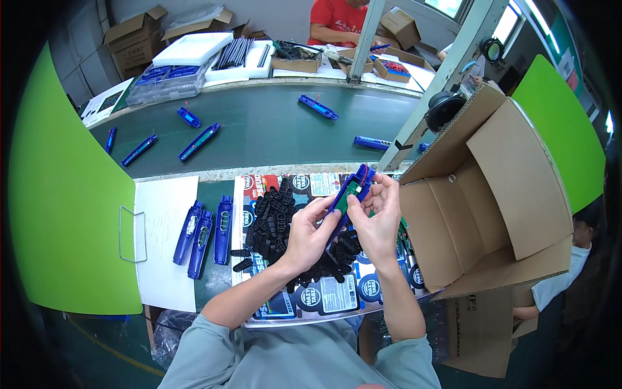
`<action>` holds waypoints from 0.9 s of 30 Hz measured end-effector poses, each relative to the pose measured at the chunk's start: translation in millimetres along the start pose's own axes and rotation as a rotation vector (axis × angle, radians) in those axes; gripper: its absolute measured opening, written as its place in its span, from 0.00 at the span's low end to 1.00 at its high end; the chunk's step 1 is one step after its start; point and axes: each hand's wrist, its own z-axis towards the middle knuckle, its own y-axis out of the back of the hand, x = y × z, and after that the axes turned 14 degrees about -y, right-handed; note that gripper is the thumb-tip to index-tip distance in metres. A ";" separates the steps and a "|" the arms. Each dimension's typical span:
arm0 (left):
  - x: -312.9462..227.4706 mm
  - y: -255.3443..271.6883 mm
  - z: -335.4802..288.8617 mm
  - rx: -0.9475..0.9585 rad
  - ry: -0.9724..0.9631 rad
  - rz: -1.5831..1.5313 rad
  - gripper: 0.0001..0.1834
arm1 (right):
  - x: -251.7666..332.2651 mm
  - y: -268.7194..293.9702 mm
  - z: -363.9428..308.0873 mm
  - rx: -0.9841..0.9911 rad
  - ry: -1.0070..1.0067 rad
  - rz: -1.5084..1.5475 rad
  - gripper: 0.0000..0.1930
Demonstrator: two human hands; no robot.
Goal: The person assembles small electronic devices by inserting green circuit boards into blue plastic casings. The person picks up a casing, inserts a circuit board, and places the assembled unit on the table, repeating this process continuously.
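Long blue plastic housing [363, 177] held in both grips: bare left hand [309, 235] on its near-left side, bare right hand [378, 227] nearer the far end, thumb at the green circuit board [345, 200]; long axis slants away rightward, small black oblong pieces [272, 223] heaped beneath.

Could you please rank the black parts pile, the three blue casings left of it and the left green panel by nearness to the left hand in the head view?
1. Black parts pile: beside the left hand.
2. Three blue casings: farther left.
3. Left green panel: far left.
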 end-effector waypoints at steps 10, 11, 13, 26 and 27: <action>22.8 63.4 63.8 -0.082 -0.022 0.276 0.20 | -22.1 32.6 5.8 -0.029 -0.017 -0.261 0.15; 25.7 77.7 81.5 -0.073 -0.048 0.333 0.20 | -30.7 41.8 5.5 -0.008 0.029 -0.397 0.13; 46.1 112.1 116.2 -0.044 -0.095 0.488 0.19 | -42.9 52.2 2.5 0.079 0.065 -0.583 0.11; 131.6 236.1 204.6 0.063 -0.018 1.315 0.20 | -85.7 9.2 41.8 0.415 0.446 -1.146 0.07; 128.2 231.7 204.4 0.090 0.037 1.316 0.22 | -80.6 10.2 42.8 0.411 0.459 -1.148 0.05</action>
